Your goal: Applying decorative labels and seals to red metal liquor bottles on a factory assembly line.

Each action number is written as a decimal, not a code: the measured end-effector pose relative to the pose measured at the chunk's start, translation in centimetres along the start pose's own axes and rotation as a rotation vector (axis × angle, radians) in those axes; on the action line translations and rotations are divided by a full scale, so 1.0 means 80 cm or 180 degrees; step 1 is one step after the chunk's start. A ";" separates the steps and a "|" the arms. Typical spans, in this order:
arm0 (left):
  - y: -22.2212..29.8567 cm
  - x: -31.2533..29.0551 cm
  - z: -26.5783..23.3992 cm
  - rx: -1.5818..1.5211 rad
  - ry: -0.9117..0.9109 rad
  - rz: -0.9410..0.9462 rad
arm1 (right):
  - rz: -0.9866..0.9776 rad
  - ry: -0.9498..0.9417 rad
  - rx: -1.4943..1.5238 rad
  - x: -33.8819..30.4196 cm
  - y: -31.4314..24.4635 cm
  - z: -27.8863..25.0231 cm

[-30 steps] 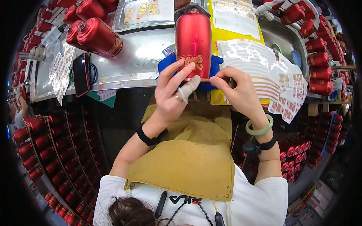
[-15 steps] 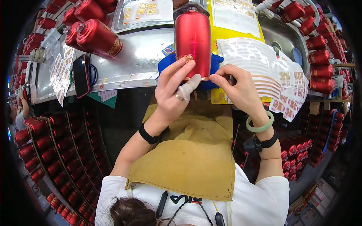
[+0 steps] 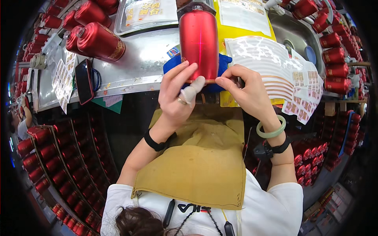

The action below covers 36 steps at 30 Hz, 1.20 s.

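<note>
A glossy red bottle [image 3: 199,43] lies with its base toward me on a blue cloth [image 3: 225,62], a pink light line running down its side. My left hand [image 3: 175,96] grips the base end, fingers on its left side. The left thumb, in a white finger cot [image 3: 191,91], presses at the bottom rim. A thin copper-gold strip [image 3: 209,82] runs along that rim. At its right end, my right hand [image 3: 246,88] pinches the strip between thumb and forefinger. The strip's part behind the left fingers is hidden.
Sheets of curved gold strips [image 3: 275,80] and label sheets [image 3: 303,106] lie at right beside a sink [image 3: 293,31]. On the metal counter [image 3: 143,53] at left are red bottles [image 3: 100,41] and a phone [image 3: 84,80]. Racks of red bottles [image 3: 67,157] stand below.
The bottle has turned on its support, and the gold emblem seen by my left fingers has gone from sight. My left fingers and thumb have shifted slightly left; the right hand keeps its pinch.
</note>
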State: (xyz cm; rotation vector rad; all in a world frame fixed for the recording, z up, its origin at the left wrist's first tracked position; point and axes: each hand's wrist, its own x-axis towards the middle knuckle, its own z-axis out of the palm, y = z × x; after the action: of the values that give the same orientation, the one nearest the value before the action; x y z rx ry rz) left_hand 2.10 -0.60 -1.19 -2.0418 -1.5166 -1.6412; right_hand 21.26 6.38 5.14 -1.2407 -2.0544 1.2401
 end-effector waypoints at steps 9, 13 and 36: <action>-0.005 -0.019 -0.001 0.0172 0.0157 -0.0080 | -0.0112 0.0044 -0.0010 0.002 -0.005 0.006; 0.009 -0.006 0.006 0.0089 0.0011 -0.0031 | -0.0159 0.0061 -0.0030 0.003 -0.002 0.007; -0.004 -0.024 0.002 -0.0256 0.0148 -0.0455 | 0.0514 0.0269 0.1125 -0.002 0.012 0.042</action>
State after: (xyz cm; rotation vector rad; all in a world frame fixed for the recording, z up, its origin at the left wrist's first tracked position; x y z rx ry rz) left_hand 2.14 -1.48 -2.90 -1.9596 -1.6412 -1.8159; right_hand 19.37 4.88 2.66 -1.2802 -1.6123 1.5173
